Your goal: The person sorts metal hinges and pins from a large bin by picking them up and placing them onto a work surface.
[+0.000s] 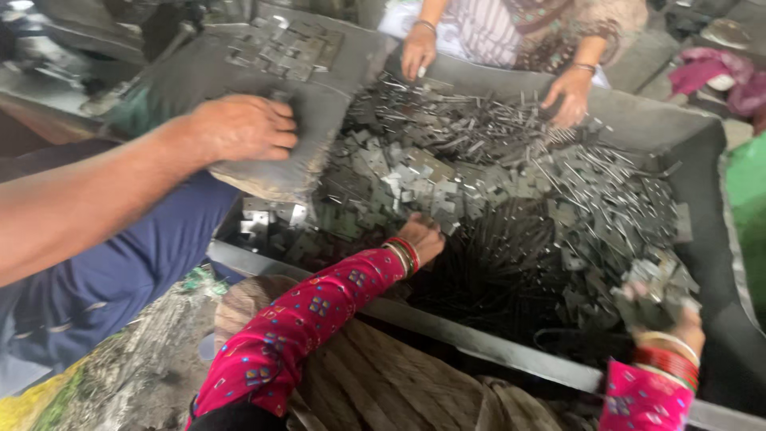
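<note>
Metal brackets and pins (511, 191) fill a big grey tray (710, 168). At about six o'clock the left hand (419, 239), pink-sleeved with red bangles, dips into the small plates; its fingers are buried, so I cannot tell their grip. At four o'clock the right hand (666, 307) is clenched around a fistful of metal pieces (654, 283). A co-worker's bare arm (239, 128) presses at ten o'clock, and another person's hands (570, 96) probably sort pins at one o'clock.
</note>
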